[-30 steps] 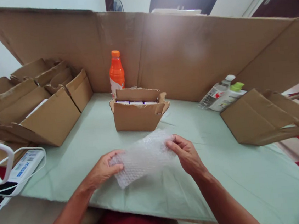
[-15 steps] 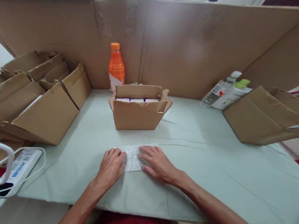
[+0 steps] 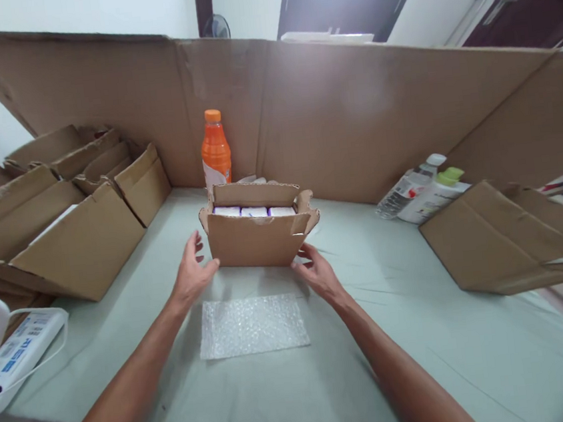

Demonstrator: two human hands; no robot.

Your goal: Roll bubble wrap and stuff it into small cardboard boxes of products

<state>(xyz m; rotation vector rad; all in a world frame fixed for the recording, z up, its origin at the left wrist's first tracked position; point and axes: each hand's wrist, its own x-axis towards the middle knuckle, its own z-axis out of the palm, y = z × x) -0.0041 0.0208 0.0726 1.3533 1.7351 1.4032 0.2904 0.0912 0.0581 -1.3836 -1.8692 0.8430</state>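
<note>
An open cardboard box [image 3: 254,241] stands in the middle of the table with several white, purple-edged packs [image 3: 254,212] in it. My left hand [image 3: 193,268] is beside the box's left side, its fingers apart and its thumb near the lower left corner. At the lower right corner is my right hand [image 3: 317,271], fingers spread and close to the cardboard; I cannot tell how firmly they touch. Between my forearms a sheet of bubble wrap [image 3: 253,326] lies flat in front of the box, with neither hand on it.
Behind the box stands an orange bottle [image 3: 215,147]. Open cardboard boxes [image 3: 83,242] crowd the left side, with a white power strip [image 3: 19,353] and cable below them. To the right lean a clear bottle [image 3: 405,191], a green-capped bottle [image 3: 431,198] and another cardboard box [image 3: 496,242]. A cardboard wall [image 3: 333,125] closes the back.
Both hands have left the bubble wrap and moved forward to the two sides of the cardboard box. The bubble wrap now lies uncovered. The camera view has tilted up slightly.
</note>
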